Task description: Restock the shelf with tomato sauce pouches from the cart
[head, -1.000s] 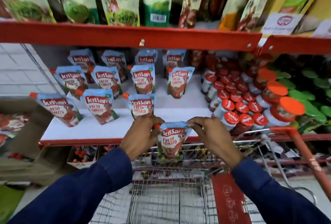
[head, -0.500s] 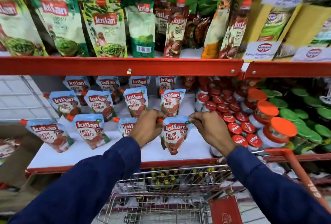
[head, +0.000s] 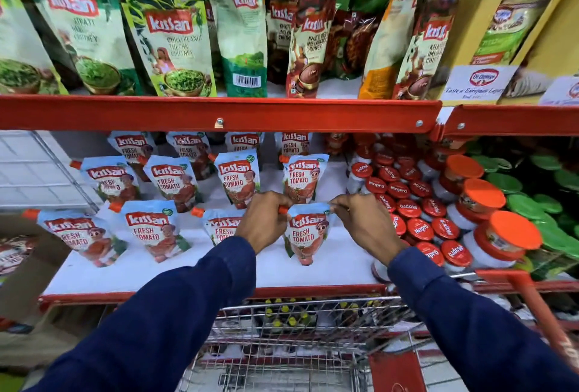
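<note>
The tomato sauce pouch [head: 305, 235] is over the white shelf [head: 188, 272], at the front of the right-hand column of matching pouches and just beside the red-capped jars [head: 419, 229], with the left hand [head: 266, 219] pinched on its orange-capped corner and the right hand [head: 360, 219] pinched on the other top corner. Whether its base touches the board I cannot tell. I'd lower it until the base spreads flat, label facing out and in line with its neighbour [head: 225, 229], then let go of both corners together so it does not topple.
</note>
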### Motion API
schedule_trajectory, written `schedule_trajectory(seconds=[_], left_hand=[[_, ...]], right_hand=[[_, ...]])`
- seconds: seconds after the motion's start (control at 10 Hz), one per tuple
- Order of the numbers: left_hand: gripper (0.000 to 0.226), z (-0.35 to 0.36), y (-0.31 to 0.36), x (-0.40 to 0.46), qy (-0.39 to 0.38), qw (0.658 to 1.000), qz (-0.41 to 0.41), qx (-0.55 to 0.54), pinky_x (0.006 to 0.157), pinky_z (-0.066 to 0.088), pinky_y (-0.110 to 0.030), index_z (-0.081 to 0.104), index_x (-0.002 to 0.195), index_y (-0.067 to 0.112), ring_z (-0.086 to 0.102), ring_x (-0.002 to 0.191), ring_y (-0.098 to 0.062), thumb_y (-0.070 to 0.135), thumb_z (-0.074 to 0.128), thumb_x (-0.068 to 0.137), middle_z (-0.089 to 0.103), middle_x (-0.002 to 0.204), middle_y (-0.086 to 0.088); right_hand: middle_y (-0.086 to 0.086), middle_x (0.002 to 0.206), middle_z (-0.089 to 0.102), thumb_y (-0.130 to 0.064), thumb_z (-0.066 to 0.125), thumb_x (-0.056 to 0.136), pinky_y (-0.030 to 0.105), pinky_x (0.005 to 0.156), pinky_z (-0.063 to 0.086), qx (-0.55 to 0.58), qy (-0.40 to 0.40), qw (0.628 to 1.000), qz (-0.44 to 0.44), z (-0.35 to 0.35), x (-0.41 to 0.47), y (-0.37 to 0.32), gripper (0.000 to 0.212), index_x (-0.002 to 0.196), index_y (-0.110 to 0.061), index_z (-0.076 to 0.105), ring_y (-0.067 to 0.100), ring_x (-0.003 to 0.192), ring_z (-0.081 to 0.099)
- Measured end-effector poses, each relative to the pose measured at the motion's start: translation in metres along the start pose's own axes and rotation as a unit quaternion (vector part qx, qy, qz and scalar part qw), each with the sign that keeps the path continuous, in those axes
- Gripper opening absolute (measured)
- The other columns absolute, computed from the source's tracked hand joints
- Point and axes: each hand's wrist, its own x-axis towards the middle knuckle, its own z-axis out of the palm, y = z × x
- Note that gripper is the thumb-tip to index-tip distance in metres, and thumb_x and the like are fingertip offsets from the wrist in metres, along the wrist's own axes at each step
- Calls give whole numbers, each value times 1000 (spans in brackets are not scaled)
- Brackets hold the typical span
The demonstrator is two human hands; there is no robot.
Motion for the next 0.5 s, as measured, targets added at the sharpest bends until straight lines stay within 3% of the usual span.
schedule_trajectory(seconds=[0.2,0.3,0.4,0.5], left_hand=[[28,0,-2,-2,-9,1000,5,-6,74,48,-23,73,109,14,61,79,-10,0,69,86,76,105,-6],[32,-2,0,-5,-15,1000,4,-3,78,49,-26,70,115,14,61,83,-13,0,69,86,74,108,-7],[42,-7,8,-11,2,1000,15,21,84,55,-35,62,126,13,65,97,-24,7,71,85,69,118,-11],[48,-16,20,-22,25,997,38,57,93,51,-36,55,132,13,61,113,-27,15,70,87,61,134,-9]], right_hand=[[6,87,78,-24,59,96,39,64,56,-2,7,1000,2,3,0,2,16,101,-23,74,29,80,70],[4,92,79,-26,61,95,39,67,58,1,5,1000,4,4,0,0,17,104,-24,75,27,82,72],[2,97,80,-28,62,94,40,69,60,9,5,1000,0,3,0,-3,19,108,-25,73,25,84,73],[-2,110,78,-31,65,92,36,74,59,50,45,997,27,0,-13,-2,27,119,-27,68,20,86,73]])
